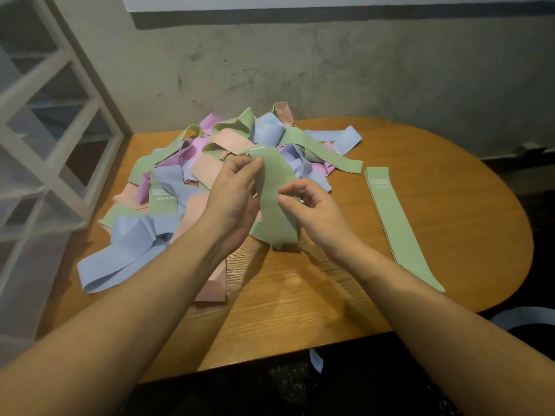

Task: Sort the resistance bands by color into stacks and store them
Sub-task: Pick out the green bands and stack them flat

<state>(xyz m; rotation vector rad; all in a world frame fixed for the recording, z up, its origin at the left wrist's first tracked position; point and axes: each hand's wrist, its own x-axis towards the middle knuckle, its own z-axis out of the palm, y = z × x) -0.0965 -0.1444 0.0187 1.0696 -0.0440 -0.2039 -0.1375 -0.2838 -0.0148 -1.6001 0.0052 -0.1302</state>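
Green band (274,190) pinched in both hands (231,193), bare table (300,295) toward the near edge

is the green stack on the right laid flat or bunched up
Laid flat. The green stack lies straight and smooth on the table, edges lined up, apart from the tangled pile.

I see bare wooden table (288,301) near the front edge, open for reaching. The tangled pile of bands (210,163) blocks the centre and left. A flat green stack (396,223) lies right; bare wood separates it from the pile.
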